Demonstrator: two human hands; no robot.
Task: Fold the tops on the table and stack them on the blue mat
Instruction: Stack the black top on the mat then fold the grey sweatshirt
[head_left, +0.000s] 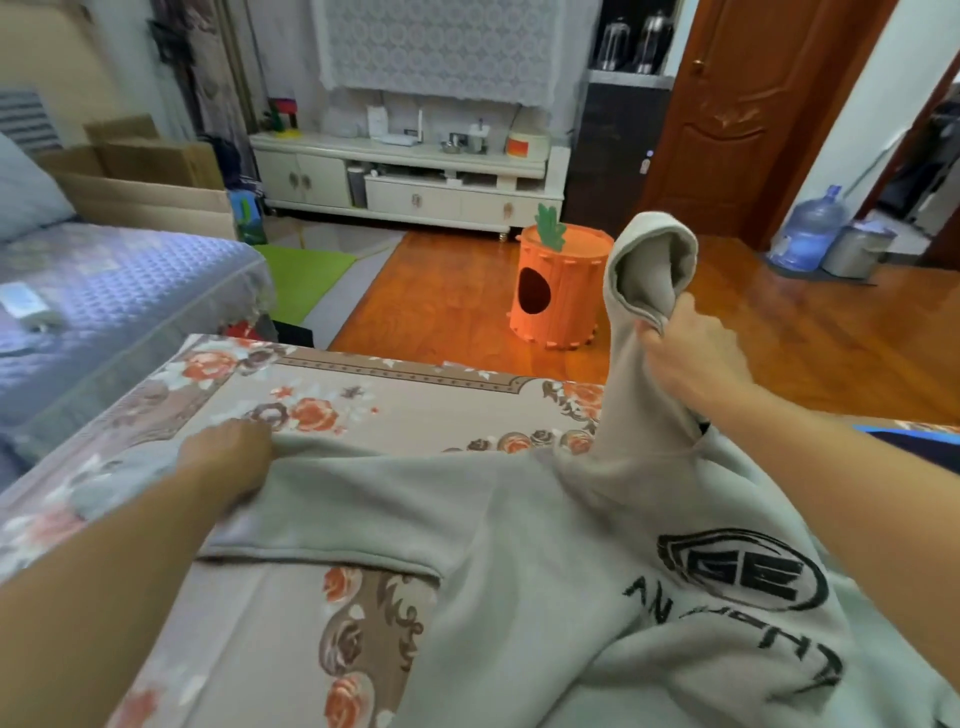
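My left hand (228, 457) pins the grey hoodie (519, 545) sleeve flat; my right hand (685, 353) grips the lifted hood, which I should lay smooth toward the near side

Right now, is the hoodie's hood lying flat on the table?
No, the right hand holds the hood lifted above the table.
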